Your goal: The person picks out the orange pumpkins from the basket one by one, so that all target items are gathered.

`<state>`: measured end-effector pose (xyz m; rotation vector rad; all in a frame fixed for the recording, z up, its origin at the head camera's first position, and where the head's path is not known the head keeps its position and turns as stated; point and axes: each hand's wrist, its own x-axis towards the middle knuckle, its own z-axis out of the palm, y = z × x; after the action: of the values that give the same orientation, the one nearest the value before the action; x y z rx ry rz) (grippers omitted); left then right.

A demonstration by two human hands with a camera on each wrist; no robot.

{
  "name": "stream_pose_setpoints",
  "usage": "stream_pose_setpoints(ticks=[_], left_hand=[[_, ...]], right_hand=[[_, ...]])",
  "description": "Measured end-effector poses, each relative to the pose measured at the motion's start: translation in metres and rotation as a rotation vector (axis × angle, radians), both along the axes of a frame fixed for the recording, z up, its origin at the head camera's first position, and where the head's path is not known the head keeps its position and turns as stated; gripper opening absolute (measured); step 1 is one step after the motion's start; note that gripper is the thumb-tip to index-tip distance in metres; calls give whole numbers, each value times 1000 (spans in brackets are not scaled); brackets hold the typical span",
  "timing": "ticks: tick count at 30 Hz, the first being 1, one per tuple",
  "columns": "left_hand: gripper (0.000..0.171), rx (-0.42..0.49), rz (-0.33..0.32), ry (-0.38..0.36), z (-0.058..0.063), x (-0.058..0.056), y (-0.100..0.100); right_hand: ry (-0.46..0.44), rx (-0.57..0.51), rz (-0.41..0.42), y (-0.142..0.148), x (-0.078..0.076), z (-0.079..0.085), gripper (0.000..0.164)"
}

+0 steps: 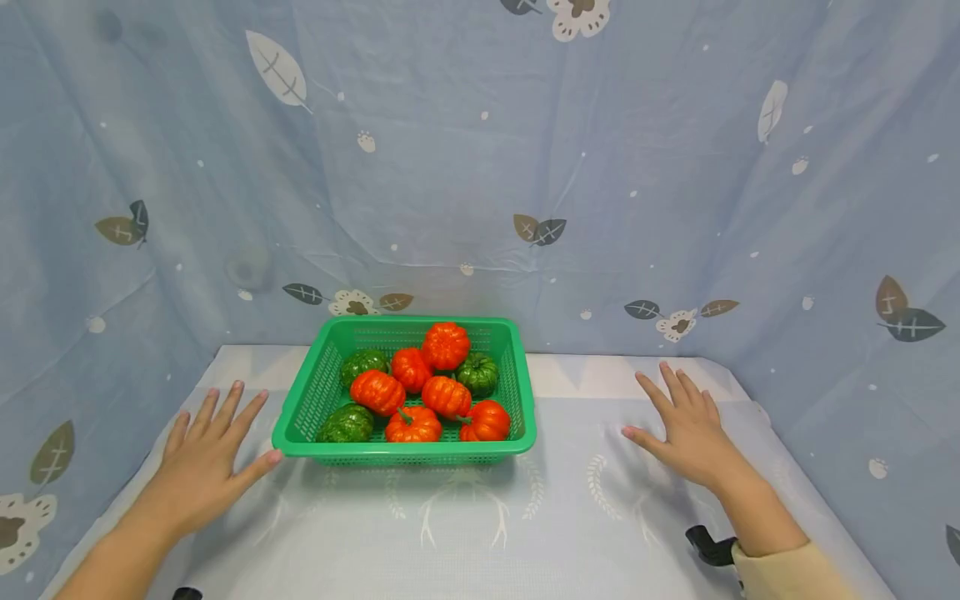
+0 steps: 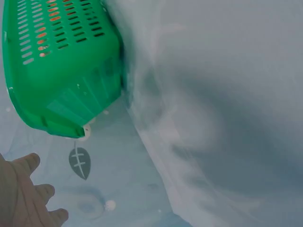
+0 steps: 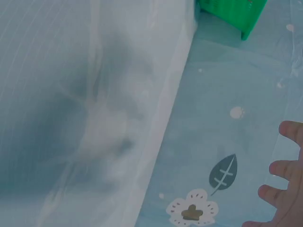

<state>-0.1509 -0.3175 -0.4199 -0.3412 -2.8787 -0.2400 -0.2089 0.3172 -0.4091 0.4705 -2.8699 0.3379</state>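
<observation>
A green plastic basket [image 1: 405, 449] with slotted walls stands toward the back of the table, left of centre. In it lie several small orange-red pumpkins [image 1: 446, 397] and a few dark green ones, one of the green pumpkins [image 1: 477, 374] at the right side. My left hand [image 1: 202, 467] is spread with straight fingers at the basket's left, its thumb tip close by the rim in the head view. Well to the right of the basket, my right hand [image 1: 686, 433] is spread too, over the table and holding nothing. Both cast shadows on the cloth.
A pale patterned cloth [image 1: 570, 533] covers the table. Blue curtain fabric [image 1: 465, 167] with leaf and flower prints hangs behind and on both sides. A black strap-like piece [image 1: 710, 547] shows by the right wrist, near a cream sleeve [image 1: 787, 573].
</observation>
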Motion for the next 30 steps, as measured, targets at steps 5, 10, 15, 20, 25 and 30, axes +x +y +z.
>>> stream_pose_setpoints(ticks=[5, 10, 15, 20, 25, 30], left_hand=[[85, 66, -22, -20, 1, -3, 9], [85, 105, -51, 6, -1, -7, 16], [84, 127, -68, 40, -2, -12, 20], [82, 188, -81, 53, -1, -16, 25], [78, 315, -103, 27, 0, -23, 29], [77, 419, -97, -33, -1, -25, 32]], right_hand=[[15, -22, 31, -13, -1, -1, 88], [30, -46, 65, -26, -4, -3, 87], [60, -72, 107, -41, -9, -2, 85], [73, -99, 143, -59, -14, 1, 83], [85, -120, 176, -77, -18, 4, 80], [59, -147, 233, -96, -21, 6, 76]])
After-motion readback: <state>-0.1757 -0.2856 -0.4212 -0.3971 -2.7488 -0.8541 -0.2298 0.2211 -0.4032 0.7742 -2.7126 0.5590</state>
